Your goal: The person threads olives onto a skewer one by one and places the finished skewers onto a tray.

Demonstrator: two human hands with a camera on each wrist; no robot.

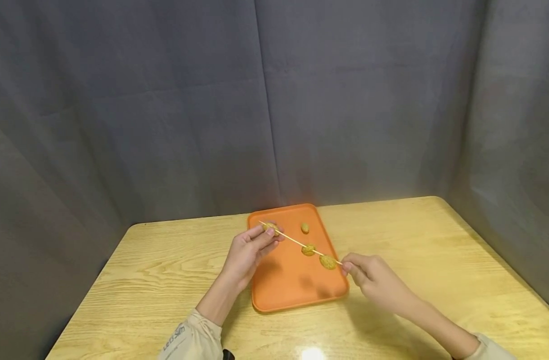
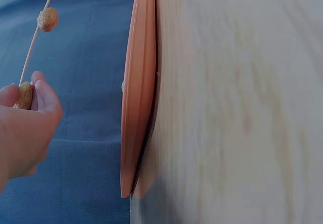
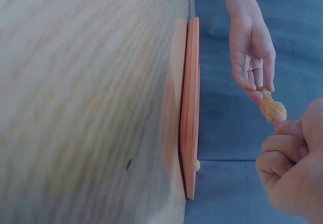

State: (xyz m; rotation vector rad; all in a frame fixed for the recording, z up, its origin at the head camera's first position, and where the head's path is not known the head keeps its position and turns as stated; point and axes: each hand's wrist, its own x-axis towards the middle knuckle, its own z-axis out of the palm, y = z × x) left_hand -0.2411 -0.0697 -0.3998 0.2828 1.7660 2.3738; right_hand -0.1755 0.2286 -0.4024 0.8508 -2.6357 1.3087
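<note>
A thin wooden skewer [image 1: 294, 240] slants above the orange tray [image 1: 283, 295], with three yellow-brown, rough-surfaced food balls along it. My left hand [image 1: 249, 252] pinches the food ball at the far end [image 1: 271, 229], and the skewer's tip sticks out beyond it. My right hand [image 1: 378, 280] grips the skewer's near end between thumb and curled fingers. The middle ball [image 1: 308, 250] and the ball closest to the right hand [image 1: 327, 262] sit near each other. In the left wrist view, bare skewer runs between the left hand [image 2: 30, 128] and the middle ball [image 2: 48, 19].
One loose food ball [image 1: 305, 228] lies in the far part of the tray. Beneath the tray is a light wooden table [image 1: 175, 270]. Grey cloth [image 1: 189, 125] hangs behind the table and along its sides.
</note>
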